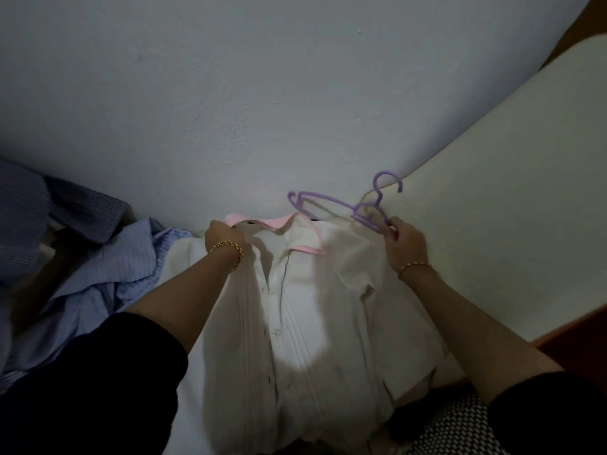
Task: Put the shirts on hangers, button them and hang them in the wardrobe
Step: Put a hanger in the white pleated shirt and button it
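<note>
Left hand gripping white shirt collar, right hand pinching purple hangers

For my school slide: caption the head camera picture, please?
Left hand grips a white shirt; right hand holds purple hangers.

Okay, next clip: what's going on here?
A person is getting a white shirt onto a hanger. The left grip holds its pink-edged collar, while the right grip pinches purple hangers beside the shirt's shoulder. No hanger is inside the shirt yet. Blue shirts lie heaped to the left.
</note>
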